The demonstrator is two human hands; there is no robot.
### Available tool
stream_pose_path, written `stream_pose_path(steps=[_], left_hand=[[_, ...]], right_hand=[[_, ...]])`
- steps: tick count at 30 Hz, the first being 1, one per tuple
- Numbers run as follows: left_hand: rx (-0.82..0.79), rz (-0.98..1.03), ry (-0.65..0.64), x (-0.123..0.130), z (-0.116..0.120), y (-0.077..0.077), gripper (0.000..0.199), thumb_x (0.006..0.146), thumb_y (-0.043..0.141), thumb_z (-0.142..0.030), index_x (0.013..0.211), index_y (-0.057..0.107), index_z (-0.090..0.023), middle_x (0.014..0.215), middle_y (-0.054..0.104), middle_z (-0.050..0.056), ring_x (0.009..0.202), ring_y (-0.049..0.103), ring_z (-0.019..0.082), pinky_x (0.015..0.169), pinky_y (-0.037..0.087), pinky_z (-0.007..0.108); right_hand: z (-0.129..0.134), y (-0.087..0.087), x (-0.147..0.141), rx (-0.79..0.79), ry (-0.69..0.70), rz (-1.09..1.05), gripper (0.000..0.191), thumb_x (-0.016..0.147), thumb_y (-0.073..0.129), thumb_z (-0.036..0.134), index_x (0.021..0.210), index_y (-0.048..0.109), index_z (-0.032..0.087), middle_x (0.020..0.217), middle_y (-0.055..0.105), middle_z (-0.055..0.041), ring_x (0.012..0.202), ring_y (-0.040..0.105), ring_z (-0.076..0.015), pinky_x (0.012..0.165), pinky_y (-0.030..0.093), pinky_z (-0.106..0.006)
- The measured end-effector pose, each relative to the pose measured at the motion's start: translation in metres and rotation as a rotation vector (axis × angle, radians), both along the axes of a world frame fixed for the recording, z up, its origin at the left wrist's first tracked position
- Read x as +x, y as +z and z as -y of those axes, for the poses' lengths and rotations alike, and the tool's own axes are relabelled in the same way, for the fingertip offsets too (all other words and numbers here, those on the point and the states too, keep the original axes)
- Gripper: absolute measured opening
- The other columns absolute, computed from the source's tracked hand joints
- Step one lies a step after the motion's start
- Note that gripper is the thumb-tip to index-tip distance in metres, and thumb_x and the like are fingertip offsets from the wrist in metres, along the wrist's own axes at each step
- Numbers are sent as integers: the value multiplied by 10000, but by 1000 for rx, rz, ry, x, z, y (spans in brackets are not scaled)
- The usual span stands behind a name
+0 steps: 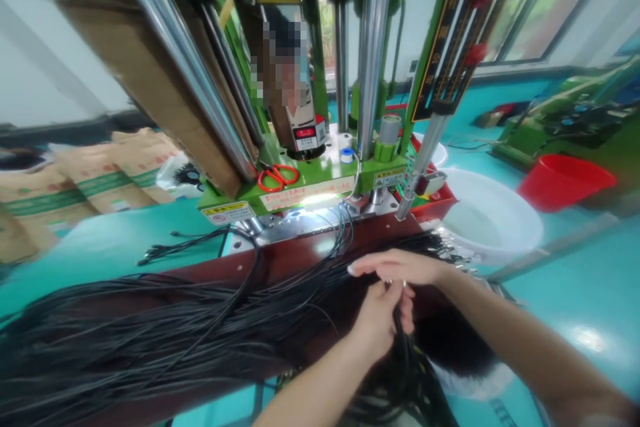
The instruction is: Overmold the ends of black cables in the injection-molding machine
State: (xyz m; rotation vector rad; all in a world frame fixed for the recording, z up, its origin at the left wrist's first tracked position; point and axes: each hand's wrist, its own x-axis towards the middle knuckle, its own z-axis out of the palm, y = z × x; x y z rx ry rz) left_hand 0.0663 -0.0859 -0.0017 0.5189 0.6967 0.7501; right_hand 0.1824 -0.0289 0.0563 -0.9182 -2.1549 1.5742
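My left hand [381,321] is closed around a bundle of black cables [406,353], which hang down below it. Small shiny ends of the bundle poke out above the fist. Just over them lies my right hand [407,267], its fingers stretched out flat to the left, touching or nearly touching the ends. Behind both hands, many loose black cables [200,320] run along a dark red bench [295,255]. Their light-coloured ends [453,250] are gathered at the right.
A green press [320,192] with steel columns stands behind the bench. Red-handled scissors [278,177] lie on its base. To the right are a white tub [520,227] and a red bucket [563,183]. Paper sacks [95,173] stand at the left.
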Motion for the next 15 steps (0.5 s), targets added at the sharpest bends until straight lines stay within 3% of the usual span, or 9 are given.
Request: stream_pose_path(steps=[2, 4, 6, 11, 15], left_hand=[[14, -5, 79, -8, -10, 1, 435, 604, 686, -507, 708, 509, -125, 433, 392, -73, 330, 303, 30, 356, 235, 186], [39, -18, 146, -16, -19, 1, 430, 600, 697, -500, 695, 496, -132, 422, 348, -90, 335, 258, 16, 355, 192, 174], [63, -46, 175, -22, -23, -1, 424, 615, 690, -500, 690, 487, -136, 421, 328, -96, 343, 242, 12, 358, 172, 170], [115, -124, 181, -25, -21, -9, 431, 645, 654, -532, 699, 479, -142, 423, 310, -100, 351, 240, 14, 361, 179, 171], [153, -161, 156, -25, -20, -12, 435, 663, 626, -550, 712, 477, -145, 431, 308, -99, 354, 250, 17, 363, 196, 172]], right_hand=[[-19, -9, -1, 184, -194, 48, 396, 934, 300, 268, 1281, 466, 172, 1208, 560, -91, 1094, 523, -179, 880, 445, -312], [-43, -20, -4, 482, -400, 345, 384, 923, 297, 186, 1264, 473, 157, 1205, 552, -103, 1136, 481, -183, 963, 370, -350], [-64, -33, -10, 683, -476, 639, 380, 863, 354, 90, 1209, 509, 119, 1173, 555, -129, 1132, 467, -211, 974, 340, -364], [-87, -51, -25, 748, -430, 823, 353, 758, 357, -18, 1007, 581, 94, 1033, 566, -164, 1047, 487, -256, 919, 333, -380], [-82, -39, -24, 679, -342, 881, 268, 692, 480, 54, 926, 576, 140, 979, 575, -128, 926, 539, -257, 750, 402, -321]])
